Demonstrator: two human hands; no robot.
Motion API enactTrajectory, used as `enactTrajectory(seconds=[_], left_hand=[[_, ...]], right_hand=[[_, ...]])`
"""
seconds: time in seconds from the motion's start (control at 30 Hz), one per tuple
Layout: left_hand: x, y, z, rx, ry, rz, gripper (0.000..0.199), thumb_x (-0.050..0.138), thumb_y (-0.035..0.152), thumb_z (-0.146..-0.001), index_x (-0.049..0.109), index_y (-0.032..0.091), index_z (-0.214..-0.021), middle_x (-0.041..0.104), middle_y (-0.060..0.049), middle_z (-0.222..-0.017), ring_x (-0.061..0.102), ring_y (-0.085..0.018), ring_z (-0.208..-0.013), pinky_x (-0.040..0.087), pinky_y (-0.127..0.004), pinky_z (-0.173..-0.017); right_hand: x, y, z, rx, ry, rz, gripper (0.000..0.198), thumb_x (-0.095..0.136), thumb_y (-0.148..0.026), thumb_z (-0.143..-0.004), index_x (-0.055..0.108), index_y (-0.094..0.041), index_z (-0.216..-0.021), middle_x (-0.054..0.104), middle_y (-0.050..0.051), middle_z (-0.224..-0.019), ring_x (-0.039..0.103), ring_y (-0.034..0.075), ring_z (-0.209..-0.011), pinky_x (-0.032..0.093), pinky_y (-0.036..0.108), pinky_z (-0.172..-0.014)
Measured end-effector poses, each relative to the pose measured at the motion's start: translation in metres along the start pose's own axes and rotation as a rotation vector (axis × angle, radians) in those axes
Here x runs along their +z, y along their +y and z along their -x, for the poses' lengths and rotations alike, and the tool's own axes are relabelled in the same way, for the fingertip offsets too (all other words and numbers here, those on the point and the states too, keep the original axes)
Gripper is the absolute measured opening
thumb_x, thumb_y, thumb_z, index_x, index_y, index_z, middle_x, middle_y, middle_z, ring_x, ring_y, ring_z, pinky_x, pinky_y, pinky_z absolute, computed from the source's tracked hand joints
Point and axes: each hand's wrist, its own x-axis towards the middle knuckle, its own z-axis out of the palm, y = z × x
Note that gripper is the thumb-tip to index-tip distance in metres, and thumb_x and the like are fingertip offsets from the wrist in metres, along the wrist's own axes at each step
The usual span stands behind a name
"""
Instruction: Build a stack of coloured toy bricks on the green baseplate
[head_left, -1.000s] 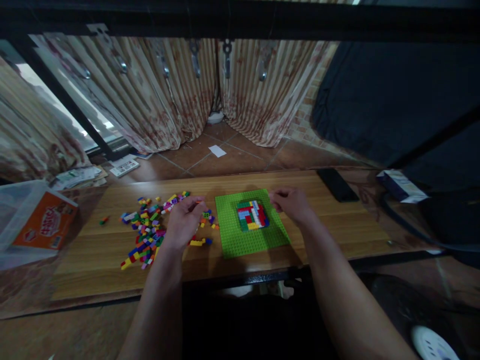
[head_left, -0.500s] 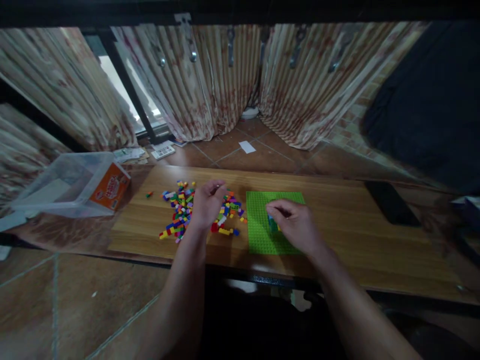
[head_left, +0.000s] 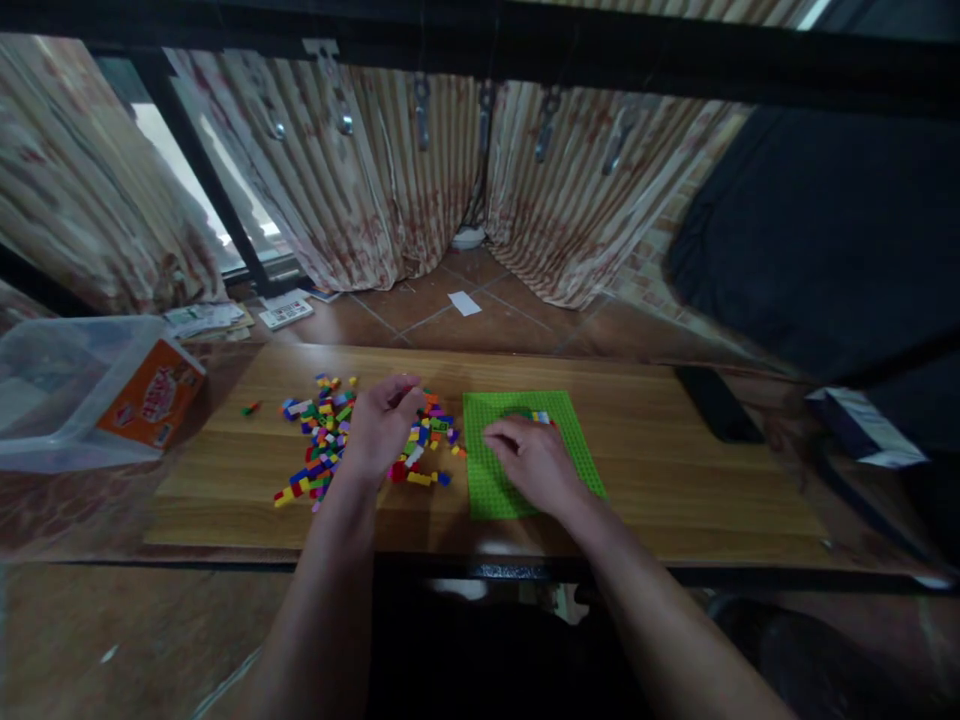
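My left hand (head_left: 384,428) hovers over the pile of small toy building bricks (head_left: 330,420), its fingers curled in towards the thumb. Whatever it may hold is too small or hidden to make out. Over the green studded baseplate (head_left: 487,500) is my right hand (head_left: 534,462), thumb and fingers pinched together. I cannot see what lies between those fingertips. Just beyond its knuckles a few bricks (head_left: 541,416) in white, blue and yellow show on the plate, partly covered by the hand.
A clear plastic bin (head_left: 75,440) with an orange label stands left of the wooden table (head_left: 675,520). A black phone-like slab (head_left: 718,403) lies at the table's right. A dark bar with hanging hooks (head_left: 421,115) crosses above. Paper (head_left: 464,303) lies on the tiled floor.
The view has swung right, so the table appears further left. My right hand has shifted slightly across the baseplate; bricks now show behind its knuckles rather than under its fingertips. My left hand stays curled over the pile.
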Motion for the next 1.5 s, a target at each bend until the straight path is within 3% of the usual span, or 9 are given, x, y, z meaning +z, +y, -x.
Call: enactTrajectory(seconds=[0.13, 0.3, 0.47, 0.67, 1.0, 1.13, 1.3, 1.4, 1.5], left_hand=[[0.014, 0.002, 0.008, 0.073, -0.161, -0.041, 0.031, 0.062, 0.032, -0.075, 0.066, 0.013, -0.1, 0.068, -0.005, -0.084, 0.061, -0.016, -0.074, 0.048, -0.027, -0.068], [0.05, 0.01, 0.028, 0.271, -0.34, -0.288, 0.033, 0.058, 0.024, -0.079, 0.063, 0.017, -0.112, 0.066, -0.008, -0.105, 0.061, -0.021, -0.095, 0.049, -0.037, -0.087], [0.079, 0.01, 0.045, 0.48, -0.419, -0.526, 0.042, 0.056, 0.015, -0.08, 0.06, 0.02, -0.121, 0.055, -0.01, -0.128, 0.05, -0.026, -0.119, 0.04, -0.046, -0.104], [0.097, 0.001, 0.055, 0.609, -0.527, -0.661, 0.042, 0.051, 0.019, -0.086, 0.057, 0.02, -0.127, 0.046, -0.014, -0.136, 0.044, -0.028, -0.125, 0.039, -0.048, -0.104], [0.103, -0.003, 0.057, 0.67, -0.566, -0.692, 0.039, 0.052, 0.016, -0.085, 0.06, 0.024, -0.123, 0.048, -0.011, -0.133, 0.042, -0.028, -0.126, 0.04, -0.048, -0.104], [0.094, -0.001, 0.051, 0.652, -0.5, -0.631, 0.036, 0.051, 0.017, -0.086, 0.061, 0.023, -0.12, 0.05, -0.011, -0.133, 0.046, -0.026, -0.124, 0.041, -0.049, -0.103], [0.056, 0.007, 0.025, 0.551, -0.242, -0.515, 0.031, 0.05, 0.019, -0.086, 0.064, 0.018, -0.114, 0.058, -0.011, -0.125, 0.054, -0.022, -0.116, 0.041, -0.041, -0.104], [0.029, 0.008, 0.009, 0.42, -0.021, -0.405, 0.029, 0.051, 0.02, -0.084, 0.066, 0.015, -0.109, 0.065, -0.011, -0.112, 0.06, -0.021, -0.106, 0.045, -0.037, -0.098], [0.011, 0.006, 0.0, 0.254, 0.155, -0.289, 0.028, 0.054, 0.024, -0.082, 0.067, 0.013, -0.104, 0.069, -0.01, -0.101, 0.064, -0.02, -0.092, 0.049, -0.034, -0.087]], right_hand=[[-0.044, 0.049, -0.001, 0.265, 0.199, -0.002, 0.018, 0.055, -0.019, -0.082, 0.071, -0.021, -0.089, 0.071, 0.004, -0.085, 0.065, 0.018, -0.077, 0.048, 0.032, -0.075], [-0.072, 0.091, 0.017, 0.314, -0.053, -0.059, 0.043, 0.07, -0.018, -0.067, 0.067, -0.018, -0.109, 0.07, 0.005, -0.091, 0.062, 0.018, -0.076, 0.049, 0.033, -0.072], [-0.064, 0.093, 0.026, 0.244, -0.216, -0.168, 0.058, 0.073, -0.018, -0.065, 0.06, -0.021, -0.122, 0.067, 0.008, -0.109, 0.062, 0.021, -0.089, 0.049, 0.038, -0.081], [-0.063, 0.091, 0.022, 0.203, -0.187, -0.135, 0.055, 0.071, -0.017, -0.069, 0.059, -0.021, -0.123, 0.064, 0.009, -0.116, 0.062, 0.02, -0.088, 0.049, 0.039, -0.083], [-0.062, 0.089, 0.022, 0.188, -0.179, -0.138, 0.05, 0.069, -0.015, -0.071, 0.062, -0.023, -0.12, 0.066, 0.006, -0.109, 0.062, 0.018, -0.085, 0.048, 0.037, -0.082], [-0.066, 0.086, 0.023, 0.211, -0.099, -0.128, 0.049, 0.071, -0.016, -0.069, 0.063, -0.022, -0.117, 0.068, 0.006, -0.103, 0.062, 0.018, -0.078, 0.05, 0.035, -0.076], [-0.062, 0.062, 0.019, 0.181, 0.081, -0.134, 0.019, 0.062, -0.024, -0.079, 0.07, -0.02, -0.096, 0.069, 0.003, -0.086, 0.061, 0.016, -0.069, 0.048, 0.03, -0.067], [-0.042, 0.032, 0.016, 0.085, 0.05, -0.195, 0.015, 0.057, -0.025, -0.085, 0.07, -0.02, -0.09, 0.068, 0.002, -0.084, 0.061, 0.015, -0.07, 0.046, 0.028, -0.067], [-0.015, 0.001, 0.015, -0.053, -0.098, -0.169, 0.016, 0.055, -0.019, -0.087, 0.07, -0.021, -0.089, 0.068, 0.002, -0.084, 0.062, 0.015, -0.077, 0.045, 0.028, -0.073]])
